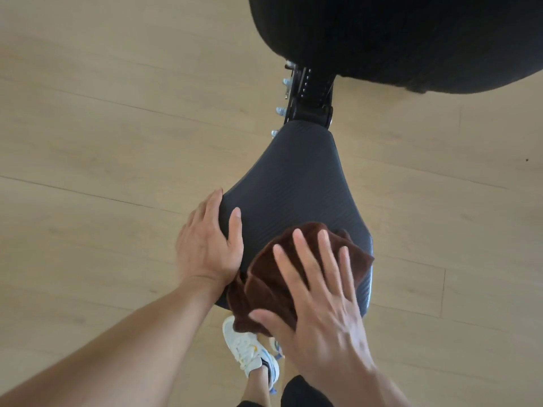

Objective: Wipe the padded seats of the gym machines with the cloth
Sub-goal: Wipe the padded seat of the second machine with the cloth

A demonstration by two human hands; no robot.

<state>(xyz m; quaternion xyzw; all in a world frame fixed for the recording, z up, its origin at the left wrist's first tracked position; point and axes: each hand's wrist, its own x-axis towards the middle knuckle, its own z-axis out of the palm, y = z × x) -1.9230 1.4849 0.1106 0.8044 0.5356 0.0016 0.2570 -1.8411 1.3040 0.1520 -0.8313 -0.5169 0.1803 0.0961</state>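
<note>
A dark ribbed padded seat (296, 183) of a gym machine lies below me, narrow at the far end and wide near me. A brown cloth (269, 280) is bunched on its near part. My right hand (320, 298) lies flat on the cloth with fingers spread, pressing it to the seat. My left hand (210, 239) grips the seat's left edge, thumb on top and fingers down the side.
A large black back pad (396, 36) hangs over the top right. A black bracket with silver bolts (302, 95) joins it to the seat. Light wooden floor (102, 127) surrounds the machine. My white sneaker (249, 348) stands under the seat's near edge.
</note>
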